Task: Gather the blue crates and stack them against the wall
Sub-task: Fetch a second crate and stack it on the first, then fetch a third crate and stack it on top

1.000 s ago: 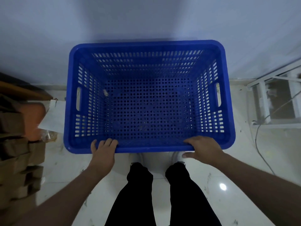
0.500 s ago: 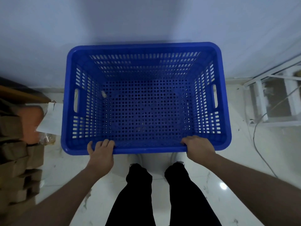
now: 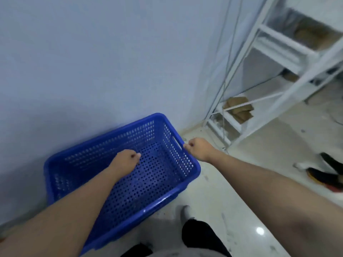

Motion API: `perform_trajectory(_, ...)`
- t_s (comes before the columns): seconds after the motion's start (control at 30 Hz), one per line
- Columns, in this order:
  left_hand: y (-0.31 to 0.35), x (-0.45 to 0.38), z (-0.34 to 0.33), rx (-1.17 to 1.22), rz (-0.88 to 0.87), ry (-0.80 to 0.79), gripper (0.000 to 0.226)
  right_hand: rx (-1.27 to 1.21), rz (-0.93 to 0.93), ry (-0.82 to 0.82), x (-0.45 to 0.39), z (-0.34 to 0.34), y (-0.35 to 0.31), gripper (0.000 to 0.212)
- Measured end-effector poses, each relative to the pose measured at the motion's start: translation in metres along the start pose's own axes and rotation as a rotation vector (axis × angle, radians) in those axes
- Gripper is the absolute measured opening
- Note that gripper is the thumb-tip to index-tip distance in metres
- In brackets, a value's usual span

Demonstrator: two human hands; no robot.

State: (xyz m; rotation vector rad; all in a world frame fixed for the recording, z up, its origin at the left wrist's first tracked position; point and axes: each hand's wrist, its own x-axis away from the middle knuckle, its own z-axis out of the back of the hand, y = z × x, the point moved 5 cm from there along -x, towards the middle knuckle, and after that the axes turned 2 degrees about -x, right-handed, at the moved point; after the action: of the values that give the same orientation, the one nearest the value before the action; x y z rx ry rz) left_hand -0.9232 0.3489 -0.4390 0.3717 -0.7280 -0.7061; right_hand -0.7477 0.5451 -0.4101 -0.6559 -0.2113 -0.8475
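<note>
One blue perforated crate [image 3: 157, 201] sits on the pale floor, its far long side against the light blue wall [image 3: 92, 62]. It is empty. My left hand [image 3: 126, 162] hovers over the crate's inside, fingers curled and holding nothing. My right hand [image 3: 197, 148] is a loose fist right beside the crate's right end rim, close to the handle slot. No other crate is in view.
A white metal shelf rack [image 3: 278, 58] stands to the right against the wall, with cardboard pieces [image 3: 238, 108] on its low shelf. Cables [image 3: 225, 89] hang down beside it. Dark footwear [image 3: 326, 175] lies on the floor at far right. My black-trousered leg [image 3: 200, 236] is at the bottom.
Both hands have left the crate's near rim. The view has swung right, so the crate now lies lower left against the wall and the shelf rack fills the right.
</note>
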Motion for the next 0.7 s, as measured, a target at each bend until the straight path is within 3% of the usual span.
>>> perform_trajectory(0.1, 0.059, -0.003, 0.007, 0.003, -0.179, 0.009, 0.035, -0.115, -0.107, 0.211, 0.049, 0.031, 0.017, 0.027)
perform_trajectory(0.2, 0.107, 0.007, -0.006, -0.001, -0.278, -0.06, 0.031, -0.165, -0.224, 0.304, 0.115, 0.048, 0.045, 0.036)
perform_trajectory(0.37, 0.214, 0.045, -0.054, 0.004, -0.429, -0.164, 0.045, -0.316, -0.434, 0.525, 0.241, 0.079, 0.119, 0.035)
perform_trajectory(0.6, 0.359, 0.161, -0.195, -0.031, -0.583, -0.438, 0.052, -0.596, -0.712, 0.865, 0.454, 0.071, 0.242, 0.031)
perform_trajectory(0.7, 0.408, 0.235, -0.277, -0.097, -0.706, -0.531, 0.039, -0.678, -0.806, 1.004, 0.555, 0.047, 0.295, 0.025)
